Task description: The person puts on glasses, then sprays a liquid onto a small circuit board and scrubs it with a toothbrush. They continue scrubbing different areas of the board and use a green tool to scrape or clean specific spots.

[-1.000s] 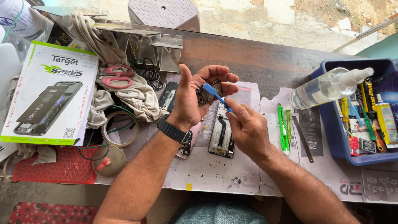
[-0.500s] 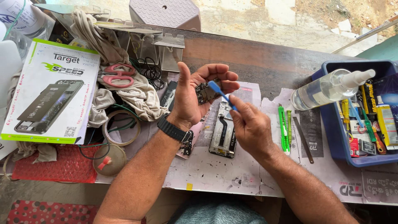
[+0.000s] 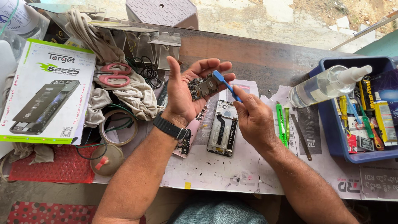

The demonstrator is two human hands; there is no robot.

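Where the bench edge meets the lap, paper sheets [image 3: 215,174] cover the near worktop. On them, between the two forearms, lies an opened phone frame [image 3: 223,128], flat, with a pink part [image 3: 188,139] just left of it, partly under the left wrist. The right hand [image 3: 253,120] is above and beside the frame; its fingers pinch the handle of a blue brush [image 3: 226,84], whose head points up-left. The left hand [image 3: 186,93], wearing a black watch [image 3: 169,128], is raised over the bench, palm up and thumb erect, fingers curled under a circuit board [image 3: 203,86] that it cradles. The brush head is at the board's right end; whether it touches cannot be told.

Right of the right hand lie a green cutter [image 3: 282,124] and a dark metal strip [image 3: 302,139] on the paper. Further right, a blue tray [image 3: 331,132] holds small tools and tubes, with a clear spray bottle [image 3: 323,86] lying across its rim.

Left of the left arm sit a tape roll [image 3: 119,126], a round lid [image 3: 105,159] and a red mat [image 3: 49,170]. Beyond these, a white and green box [image 3: 45,91] lies flat; red scissors [image 3: 114,74] rest on a beige cloth [image 3: 132,93]. Clear stands [image 3: 163,49] line the far bench.
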